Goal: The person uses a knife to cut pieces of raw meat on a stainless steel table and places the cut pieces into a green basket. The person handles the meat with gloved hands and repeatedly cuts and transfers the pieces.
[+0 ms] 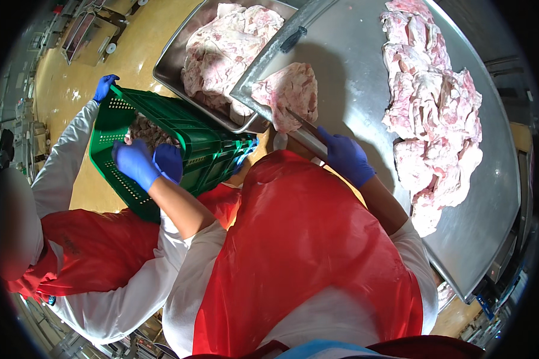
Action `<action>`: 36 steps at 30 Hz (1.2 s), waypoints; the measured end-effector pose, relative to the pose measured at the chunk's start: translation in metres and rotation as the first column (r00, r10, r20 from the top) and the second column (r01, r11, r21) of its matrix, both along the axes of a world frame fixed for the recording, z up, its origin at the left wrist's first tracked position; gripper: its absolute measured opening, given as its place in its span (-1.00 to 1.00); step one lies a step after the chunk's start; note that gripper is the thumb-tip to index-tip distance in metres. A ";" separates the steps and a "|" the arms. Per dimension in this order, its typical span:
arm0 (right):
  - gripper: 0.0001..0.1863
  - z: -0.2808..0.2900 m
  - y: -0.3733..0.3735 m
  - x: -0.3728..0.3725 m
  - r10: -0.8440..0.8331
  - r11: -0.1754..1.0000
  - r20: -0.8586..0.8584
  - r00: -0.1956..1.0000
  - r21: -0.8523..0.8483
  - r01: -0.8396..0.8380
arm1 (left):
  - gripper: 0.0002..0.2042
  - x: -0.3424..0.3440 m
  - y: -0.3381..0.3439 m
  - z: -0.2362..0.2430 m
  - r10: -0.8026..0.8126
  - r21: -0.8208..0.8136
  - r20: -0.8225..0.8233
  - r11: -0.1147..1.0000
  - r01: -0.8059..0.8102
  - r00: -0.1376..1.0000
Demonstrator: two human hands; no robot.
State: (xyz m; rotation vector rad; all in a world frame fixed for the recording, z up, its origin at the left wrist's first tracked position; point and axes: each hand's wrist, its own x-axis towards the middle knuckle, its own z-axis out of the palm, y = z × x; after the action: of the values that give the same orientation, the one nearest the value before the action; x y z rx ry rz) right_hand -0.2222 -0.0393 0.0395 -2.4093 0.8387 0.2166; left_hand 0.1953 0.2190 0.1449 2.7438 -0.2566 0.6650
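Note:
My right hand [348, 158], blue-gloved, is closed around a knife [308, 127]. Its blade points up and left, with the tip over a flat slab of pink, fatty raw meat [290, 93] at the metal table's corner. Out to the left, my left hand [136, 164], in a blue glove too, is at the opening of a green perforated crate [188, 122]. Its fingers are curled; what they hold, if anything, is hidden. Small meat pieces [153, 133] lie inside the tilted crate. A co-worker's gloved hands [105, 88] are at the crate, one on its far corner.
A metal bin [167, 66] heaped with large meat slabs [224, 51] stands beyond the crate. More slabs [431, 113] lie in a long row on the metal table [356, 54]. A dark-handled object [293, 39] rests near its left edge. The co-worker [96, 251] stands close at my left.

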 end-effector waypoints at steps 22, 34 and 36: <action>-0.28 -0.016 -0.010 -0.026 -0.196 0.979 0.114 0.974 -0.037 0.202 | -0.86 -0.160 -0.175 -0.198 -0.934 -0.563 -0.207 0.357 0.745 0.291; -0.39 -0.037 -0.009 0.089 0.025 1.000 0.264 0.964 0.002 -0.026 | -0.82 -0.162 -0.169 -0.177 -0.894 -0.666 -0.293 0.445 0.599 0.339; -0.40 -0.041 -0.014 0.105 0.023 0.999 0.239 0.971 0.019 -0.029 | -0.83 -0.163 -0.168 -0.174 -0.882 -0.730 -0.307 0.460 0.506 0.358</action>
State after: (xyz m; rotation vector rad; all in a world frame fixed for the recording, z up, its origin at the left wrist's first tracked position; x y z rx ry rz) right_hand -0.1171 -0.0536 -0.0016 -2.3671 0.6909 -0.0537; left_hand 0.0319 0.0513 -0.0287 1.7956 -0.9148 -0.4771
